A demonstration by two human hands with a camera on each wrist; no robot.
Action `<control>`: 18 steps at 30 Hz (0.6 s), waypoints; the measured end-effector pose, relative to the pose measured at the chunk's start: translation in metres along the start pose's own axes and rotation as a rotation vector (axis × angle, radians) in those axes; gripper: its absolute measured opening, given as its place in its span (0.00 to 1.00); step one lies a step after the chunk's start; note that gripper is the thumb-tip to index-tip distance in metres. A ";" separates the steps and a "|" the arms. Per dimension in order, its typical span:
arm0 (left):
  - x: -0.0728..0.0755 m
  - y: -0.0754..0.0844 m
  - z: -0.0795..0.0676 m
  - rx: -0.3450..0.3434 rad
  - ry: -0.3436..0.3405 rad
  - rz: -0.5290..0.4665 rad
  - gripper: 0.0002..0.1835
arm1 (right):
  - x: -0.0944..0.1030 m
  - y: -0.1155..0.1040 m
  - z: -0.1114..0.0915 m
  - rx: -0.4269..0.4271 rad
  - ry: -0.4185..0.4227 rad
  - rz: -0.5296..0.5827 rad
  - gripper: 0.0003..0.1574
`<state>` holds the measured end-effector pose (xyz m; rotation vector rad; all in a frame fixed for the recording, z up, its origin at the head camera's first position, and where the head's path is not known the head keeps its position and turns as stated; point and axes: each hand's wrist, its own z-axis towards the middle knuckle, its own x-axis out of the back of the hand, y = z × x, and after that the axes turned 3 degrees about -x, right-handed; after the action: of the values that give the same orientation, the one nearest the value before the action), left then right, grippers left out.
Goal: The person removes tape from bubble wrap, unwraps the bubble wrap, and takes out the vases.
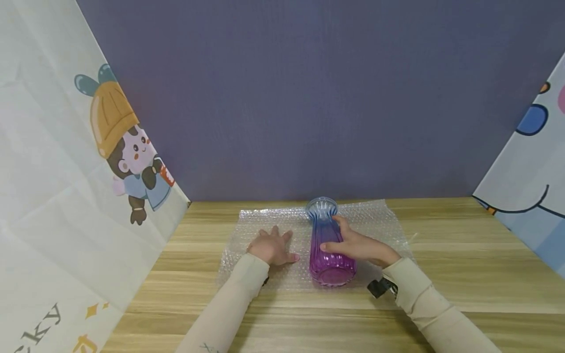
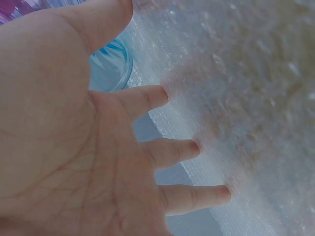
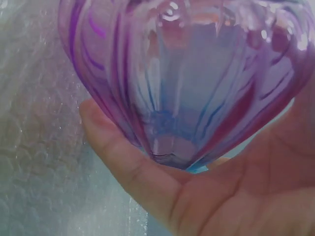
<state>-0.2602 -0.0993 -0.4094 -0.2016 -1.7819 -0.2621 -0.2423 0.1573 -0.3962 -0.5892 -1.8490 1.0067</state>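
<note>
A ribbed glass vase (image 1: 327,240), blue at its flared mouth and purple toward its base, lies over a sheet of bubble wrap (image 1: 375,220). My right hand (image 1: 359,243) grips its side, thumb on the near part and fingers around the far side. In the right wrist view, the purple glass (image 3: 187,73) fills the space above the curved thumb and palm. To the left of the vase, my left hand (image 1: 270,246) rests on the wrap with its fingers spread. The left wrist view has those fingertips against the bubble wrap (image 2: 266,98), with the vase's blue rim (image 2: 113,66) behind the thumb.
The wrap lies on a wood-grain table (image 1: 454,260). Behind it rises a dark blue-grey panel (image 1: 287,98). White sheets with cartoon prints stand at the left (image 1: 53,162) and right. A small black device (image 1: 379,287) sits at my right wrist.
</note>
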 end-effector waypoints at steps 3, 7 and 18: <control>0.000 0.000 0.000 -0.001 0.000 0.002 0.48 | -0.001 0.000 0.000 -0.013 -0.003 0.021 0.70; 0.001 0.000 0.000 -0.003 0.000 0.006 0.48 | -0.004 -0.003 0.000 -0.026 0.018 0.036 0.68; 0.001 0.000 0.000 -0.001 -0.005 0.004 0.47 | -0.006 -0.001 0.002 -0.051 0.057 0.057 0.62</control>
<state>-0.2603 -0.0995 -0.4088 -0.2070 -1.7866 -0.2595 -0.2415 0.1516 -0.3986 -0.6978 -1.8207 0.9724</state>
